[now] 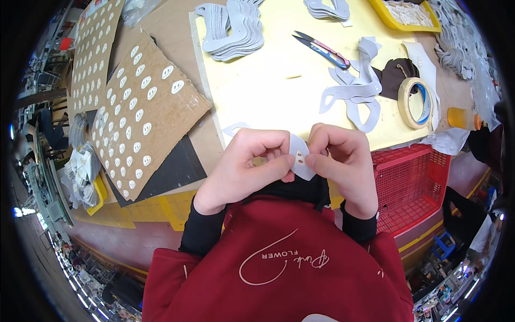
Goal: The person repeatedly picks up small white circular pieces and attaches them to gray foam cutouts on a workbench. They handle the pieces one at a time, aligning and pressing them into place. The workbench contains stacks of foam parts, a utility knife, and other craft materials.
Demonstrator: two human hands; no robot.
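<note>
Pinched between my two hands, close to the table's front edge, is a small light grey cut piece (303, 170) with a few small holes in its middle. My left hand (244, 166) grips its left side between thumb and fingers. On the other side, the thumb and fingertips of my right hand (343, 163) are closed on its right edge. Part of the piece is hidden behind the fingers. Another thin grey piece (235, 129) lies flat on the yellow sheet (257, 86), just beyond my left hand.
Thread snips (327, 52), loose grey cut pieces (365, 86) and a tape roll (414, 104) lie ahead on the right. Stacked grey pieces (233, 32) sit at the back. Cardboard (161, 104) with rows of white pieces lies left. A red crate (410, 188) stands below the table, right.
</note>
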